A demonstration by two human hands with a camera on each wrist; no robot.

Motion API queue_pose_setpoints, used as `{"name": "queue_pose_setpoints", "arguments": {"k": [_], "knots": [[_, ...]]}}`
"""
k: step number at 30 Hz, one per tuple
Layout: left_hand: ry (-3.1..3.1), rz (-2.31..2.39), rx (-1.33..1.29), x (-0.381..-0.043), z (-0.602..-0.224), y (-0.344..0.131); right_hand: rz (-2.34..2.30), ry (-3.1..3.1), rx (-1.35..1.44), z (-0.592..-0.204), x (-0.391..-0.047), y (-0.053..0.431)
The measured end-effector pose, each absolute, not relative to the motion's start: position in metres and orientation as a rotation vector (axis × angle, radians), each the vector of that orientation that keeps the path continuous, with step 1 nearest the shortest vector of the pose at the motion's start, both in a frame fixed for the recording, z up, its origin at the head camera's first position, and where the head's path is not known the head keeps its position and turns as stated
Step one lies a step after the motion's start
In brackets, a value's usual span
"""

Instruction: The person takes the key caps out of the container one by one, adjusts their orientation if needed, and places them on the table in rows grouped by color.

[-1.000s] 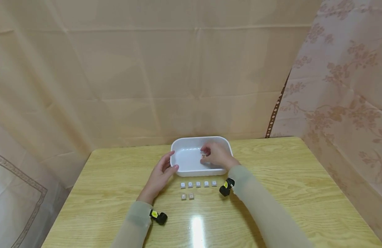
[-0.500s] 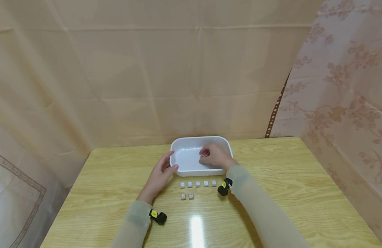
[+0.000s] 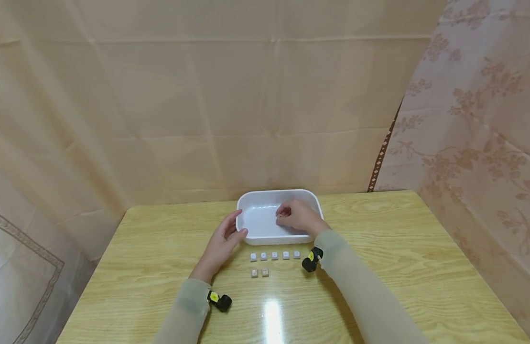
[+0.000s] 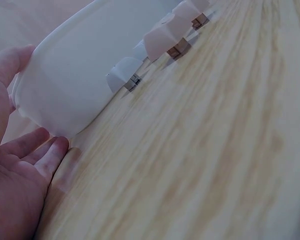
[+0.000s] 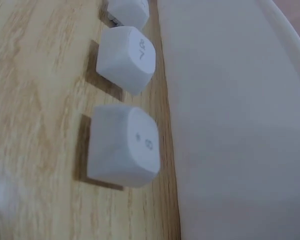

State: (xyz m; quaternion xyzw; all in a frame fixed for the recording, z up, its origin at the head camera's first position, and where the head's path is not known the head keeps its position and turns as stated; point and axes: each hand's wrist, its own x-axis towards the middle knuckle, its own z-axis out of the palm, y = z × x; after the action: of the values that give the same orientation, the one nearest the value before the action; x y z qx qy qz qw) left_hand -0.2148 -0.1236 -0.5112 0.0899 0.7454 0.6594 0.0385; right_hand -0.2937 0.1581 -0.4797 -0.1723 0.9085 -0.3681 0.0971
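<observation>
My left hand (image 3: 223,242) holds the left end of a white plastic tray (image 3: 271,240); in the left wrist view, its fingers (image 4: 52,152) lie against the tray's lower edge. Inside the tray, my right hand (image 3: 300,216) pinches a small keycap (image 3: 280,217), mostly hidden by the fingers. In front of the tray stands a row of several white keycaps (image 3: 275,255), printed with characters. Nearer to me are two beige keycaps (image 3: 254,273) side by side. Key switches (image 4: 132,82) show under some keycaps in the left wrist view. The right wrist view shows no hand.
Everything stands on a wood-grain table (image 3: 161,267). A beige curtain (image 3: 247,119) hangs close behind the tray, and a floral cloth (image 3: 475,119) hangs at the right. Black wrist cameras (image 3: 221,302) sit on both sleeves.
My right hand has shifted slightly left inside the tray, and the keycap in its fingers has turned, showing less of itself. The left hand and the keycap rows stay put.
</observation>
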Motion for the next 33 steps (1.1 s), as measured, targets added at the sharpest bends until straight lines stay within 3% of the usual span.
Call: {"name": "queue_pose_setpoints", "arguments": {"k": [10,33], "knots": [[2.287,2.009,0.261,-0.2145,-0.5106,-0.1232,-1.401,2.606,-0.52,-0.4792,-0.2934,0.1615],[2.297,2.012,0.269,-0.2141,-0.5111,-0.1237,-1.644,2.511,-0.403,-0.4738,-0.2904,0.1603]]}}
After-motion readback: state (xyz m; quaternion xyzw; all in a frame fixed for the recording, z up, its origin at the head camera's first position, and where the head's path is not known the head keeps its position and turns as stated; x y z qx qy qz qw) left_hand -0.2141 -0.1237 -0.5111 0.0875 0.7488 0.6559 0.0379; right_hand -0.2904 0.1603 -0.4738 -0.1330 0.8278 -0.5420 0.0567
